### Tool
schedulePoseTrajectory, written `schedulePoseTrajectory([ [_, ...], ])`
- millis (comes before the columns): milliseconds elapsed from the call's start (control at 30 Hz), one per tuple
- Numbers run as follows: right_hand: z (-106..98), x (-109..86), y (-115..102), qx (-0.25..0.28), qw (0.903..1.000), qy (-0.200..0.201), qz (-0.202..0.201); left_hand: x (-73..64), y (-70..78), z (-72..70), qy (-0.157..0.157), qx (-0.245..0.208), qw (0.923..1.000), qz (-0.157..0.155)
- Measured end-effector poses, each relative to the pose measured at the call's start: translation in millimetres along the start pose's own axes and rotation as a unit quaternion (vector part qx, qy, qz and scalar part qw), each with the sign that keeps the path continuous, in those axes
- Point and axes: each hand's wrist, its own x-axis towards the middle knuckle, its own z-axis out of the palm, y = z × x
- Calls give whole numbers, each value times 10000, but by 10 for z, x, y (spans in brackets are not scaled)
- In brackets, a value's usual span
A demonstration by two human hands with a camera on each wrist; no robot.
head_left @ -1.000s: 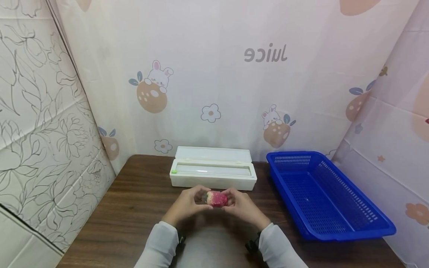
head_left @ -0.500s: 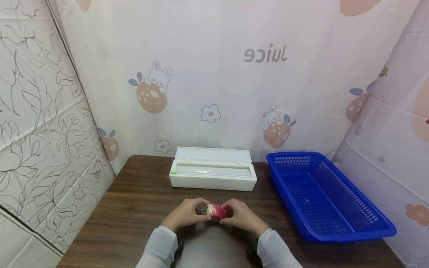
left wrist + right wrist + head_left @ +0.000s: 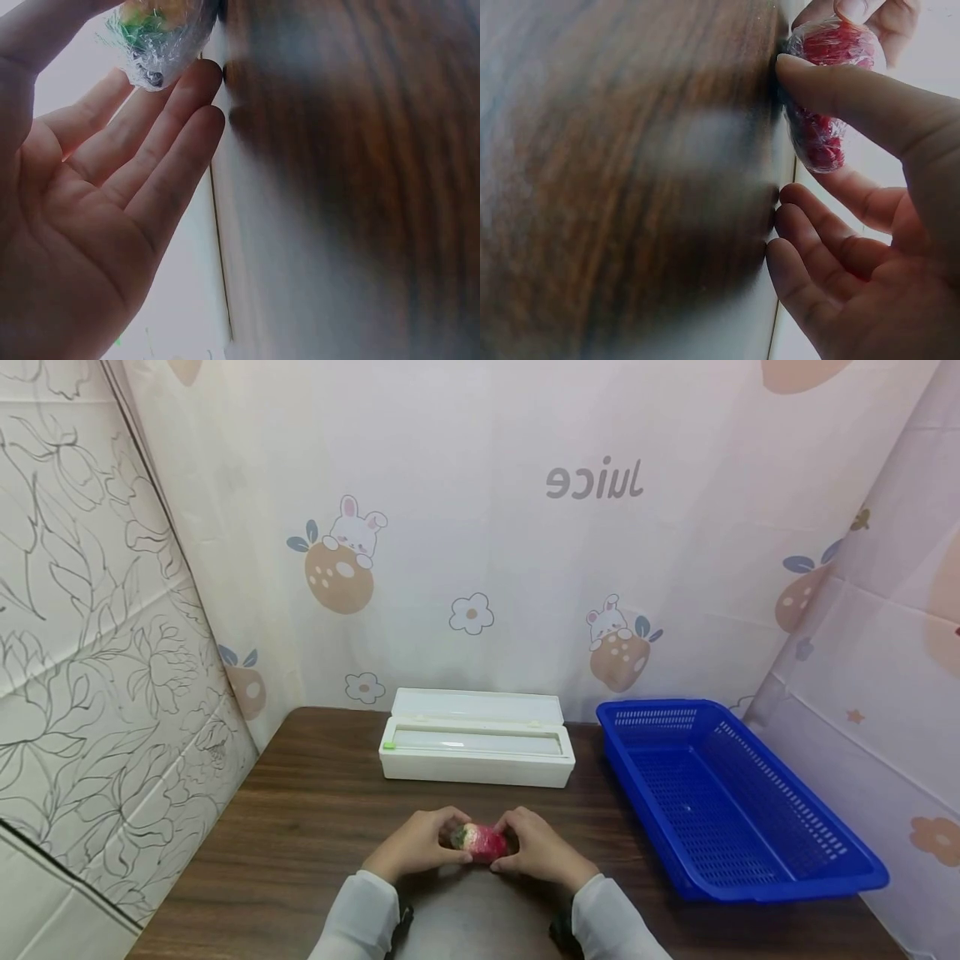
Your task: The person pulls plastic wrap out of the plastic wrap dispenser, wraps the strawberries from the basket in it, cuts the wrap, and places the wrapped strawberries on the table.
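Observation:
A red strawberry (image 3: 483,842) with a pale shoulder and green leaves lies at the table's front middle, wrapped in clear cling film. My left hand (image 3: 417,845) holds its leafy end between thumb and fingers. On the other side my right hand (image 3: 542,847) pinches the red tip end. Crinkled film around the leaves (image 3: 146,34) shows in the left wrist view, above my spread fingers. In the right wrist view the film-covered strawberry (image 3: 825,146) sits between thumb and forefinger, low at the tabletop, while the other fingertips touch the wood.
Behind the hands stands a white cling film dispenser (image 3: 476,768), its lid (image 3: 476,704) raised and a green slider at its left end. A blue plastic basket (image 3: 652,814) is at the right. The brown wooden table (image 3: 300,827) meets patterned curtains at the back.
Both hands have brought the strawberry down and toward me onto the table. Since half a second ago they have moved only slightly, and the strawberry has turned a little between the fingers.

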Motion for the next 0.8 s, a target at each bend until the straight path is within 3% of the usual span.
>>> schedulePoseTrajectory([
  [233, 0, -2, -12, 56, 10000, -63, 5, 3, 6, 5, -28, -171, 9998, 46],
  [633, -7, -15, -29, 107, 9999, -32, -34, 5, 13, -33, -39, -84, 10000, -17],
  [800, -40, -34, -9, 370, 9990, 234, -44, -18, 9, -77, 225, -80, 9997, -1],
])
